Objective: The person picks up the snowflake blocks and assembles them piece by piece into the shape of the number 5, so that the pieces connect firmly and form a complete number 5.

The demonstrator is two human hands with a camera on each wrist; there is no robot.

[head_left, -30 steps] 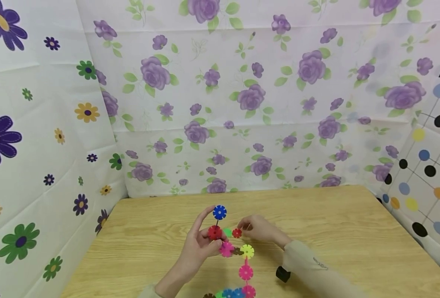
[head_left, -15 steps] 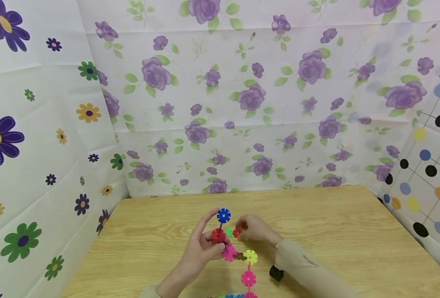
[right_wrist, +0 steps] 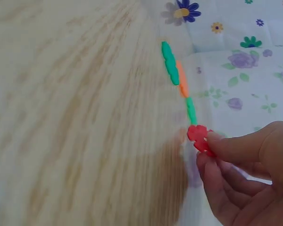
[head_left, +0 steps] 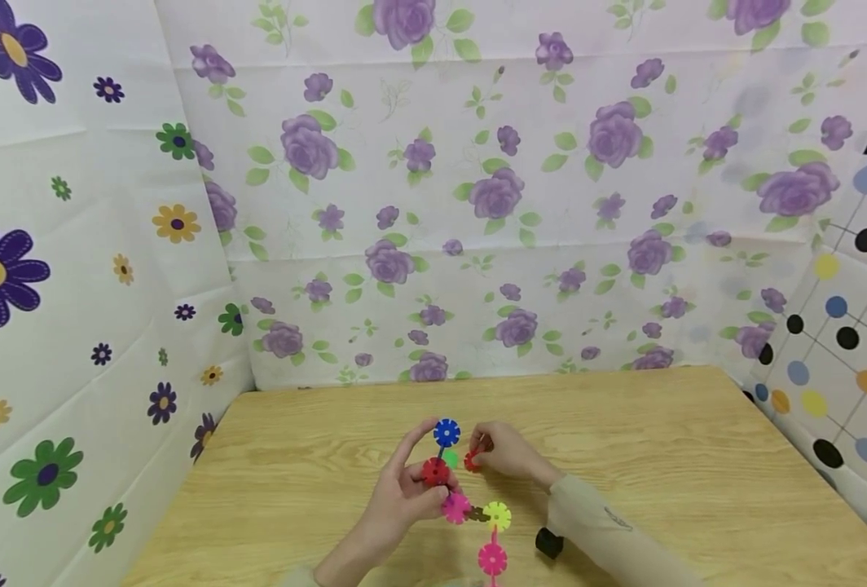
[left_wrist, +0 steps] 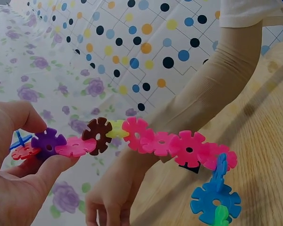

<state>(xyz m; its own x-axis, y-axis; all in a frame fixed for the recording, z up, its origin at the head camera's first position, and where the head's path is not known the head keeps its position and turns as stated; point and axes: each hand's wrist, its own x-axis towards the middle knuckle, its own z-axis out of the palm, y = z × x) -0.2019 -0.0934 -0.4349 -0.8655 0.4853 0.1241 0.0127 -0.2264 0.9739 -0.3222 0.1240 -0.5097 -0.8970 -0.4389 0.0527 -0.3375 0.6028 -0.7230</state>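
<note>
My left hand (head_left: 402, 493) pinches a purple snowflake disc (left_wrist: 49, 142) between thumb and finger. It belongs to a linked chain of notched plastic discs. A blue disc (head_left: 446, 433) and a red disc stand at its upper end. From the pinch the chain runs through a pink disc (head_left: 456, 507), a brown disc (left_wrist: 97, 136) and a yellow disc (head_left: 496, 516), then several pinks down to a blue disc (left_wrist: 216, 202). Across from it, my right hand (head_left: 508, 451) pinches a small red snowflake disc (right_wrist: 201, 138) between thumb and fingers, low over the table.
Beyond the red disc, in the right wrist view, lie a green disc (right_wrist: 191, 111), an orange disc (right_wrist: 182, 79) and another green one in a row. A black object (head_left: 548, 543) is by the right forearm on the wooden table (head_left: 294, 456). Patterned cloths hang around the table.
My left hand and the chain have shifted slightly right and down. My right hand's thumb and fingers have come onto the red disc, which shows less now.
</note>
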